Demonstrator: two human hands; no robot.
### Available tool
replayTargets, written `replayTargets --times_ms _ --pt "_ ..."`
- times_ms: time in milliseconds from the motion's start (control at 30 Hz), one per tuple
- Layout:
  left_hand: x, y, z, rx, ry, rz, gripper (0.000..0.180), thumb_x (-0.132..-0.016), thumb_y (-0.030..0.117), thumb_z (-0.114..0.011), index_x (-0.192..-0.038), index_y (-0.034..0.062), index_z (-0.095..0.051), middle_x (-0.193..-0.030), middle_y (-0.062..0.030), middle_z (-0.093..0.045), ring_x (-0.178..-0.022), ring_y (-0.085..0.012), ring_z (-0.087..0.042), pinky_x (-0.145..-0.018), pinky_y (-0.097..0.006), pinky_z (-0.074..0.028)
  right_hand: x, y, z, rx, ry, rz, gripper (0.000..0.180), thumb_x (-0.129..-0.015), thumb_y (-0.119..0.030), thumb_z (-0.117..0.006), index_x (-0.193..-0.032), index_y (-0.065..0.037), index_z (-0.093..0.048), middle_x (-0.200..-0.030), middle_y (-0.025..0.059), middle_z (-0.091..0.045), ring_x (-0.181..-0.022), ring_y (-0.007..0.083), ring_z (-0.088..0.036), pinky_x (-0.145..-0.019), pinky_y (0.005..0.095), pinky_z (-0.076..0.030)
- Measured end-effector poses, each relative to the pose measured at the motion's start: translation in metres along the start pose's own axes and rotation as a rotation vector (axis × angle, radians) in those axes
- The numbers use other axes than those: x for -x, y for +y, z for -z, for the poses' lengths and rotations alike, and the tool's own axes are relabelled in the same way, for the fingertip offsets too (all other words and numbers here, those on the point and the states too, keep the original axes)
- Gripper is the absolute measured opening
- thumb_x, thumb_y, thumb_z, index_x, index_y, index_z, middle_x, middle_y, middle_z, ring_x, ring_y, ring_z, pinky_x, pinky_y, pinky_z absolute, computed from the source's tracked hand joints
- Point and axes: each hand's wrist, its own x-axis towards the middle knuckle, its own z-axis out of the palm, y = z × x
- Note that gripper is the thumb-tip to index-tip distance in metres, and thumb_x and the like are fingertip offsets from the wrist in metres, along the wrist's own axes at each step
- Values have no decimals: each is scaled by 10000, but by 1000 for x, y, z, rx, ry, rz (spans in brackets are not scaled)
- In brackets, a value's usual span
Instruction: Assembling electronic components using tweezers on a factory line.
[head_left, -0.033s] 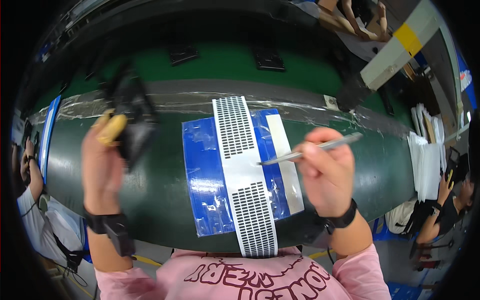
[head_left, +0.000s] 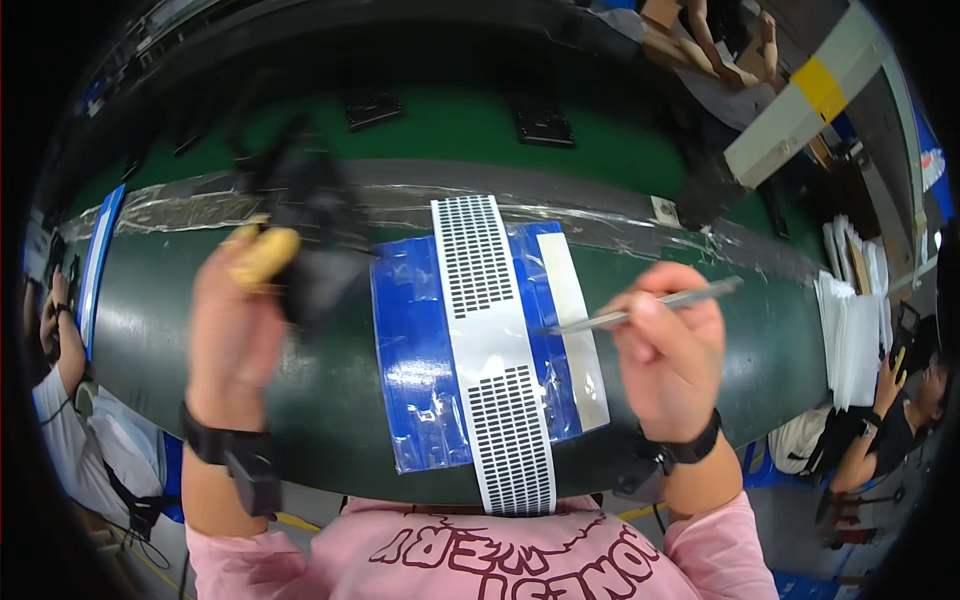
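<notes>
My left hand [head_left: 235,340] is raised over the green table [head_left: 180,320] and grips a blurred black object [head_left: 315,235]; one finger wears a yellow cot. My right hand [head_left: 670,360] holds thin metal tweezers [head_left: 640,308], whose tip points left over a blue plastic sheet [head_left: 410,350]. A long white strip [head_left: 490,340] with two grids of small dark squares lies along the middle of the sheet. Beside it, a narrower plain white strip [head_left: 575,320] sits under the tweezers' tip. Both wrists wear black bands.
A stack of white sheets [head_left: 850,330] lies at the table's right end. Clear film [head_left: 180,205] runs along the far side, with two small black parts [head_left: 375,108] [head_left: 545,122] beyond it. One person [head_left: 70,390] sits at the left, another [head_left: 900,410] at the right.
</notes>
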Motion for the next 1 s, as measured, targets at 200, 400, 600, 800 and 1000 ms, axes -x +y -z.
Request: replayTargets --times_ms 200,400,600,800,1000 --pt "25 -47 -85 259 -195 296 398 -756 -34 -495 -1107 103 -367 -979 -88 -518 -845 -183 -536 -751 -303 -452 17 -15 -9 -68 -3 147 209 -719 11 -559 -906 5 -466 -753 125 -580 -518 71 -444 -485 177 -365" --pt "39 -53 -92 290 -247 391 438 -791 83 -502 -1174 163 -305 -1060 -85 -484 -926 -195 -519 -781 -336 -452 23 14 -18 42 -86 -22 186 -731 72 -552 -907 37 -500 -793 83 -566 -693 86 -543 -615 189 -440" --pt "40 -52 -89 317 -234 375 445 -791 93 -507 -1182 157 -306 -1097 -86 -465 -972 -207 -504 -802 -336 -443 23 20 -17 52 -86 -32 185 -731 82 -545 -906 46 -497 -796 89 -564 -717 102 -555 -649 194 -448" --pt "41 -51 -86 365 -194 412 468 -807 34 -479 -1200 165 -262 -1022 -111 -501 -892 -176 -520 -748 -331 -455 22 20 -18 68 -121 -45 184 -735 78 -542 -910 48 -495 -803 97 -567 -730 110 -560 -669 205 -454" --pt "43 -52 -85 364 -189 409 472 -804 35 -487 -1198 174 -267 -1019 -107 -502 -881 -167 -518 -748 -327 -453 22 20 -19 91 -118 -55 183 -737 79 -538 -913 49 -495 -809 97 -567 -729 106 -559 -667 203 -453"
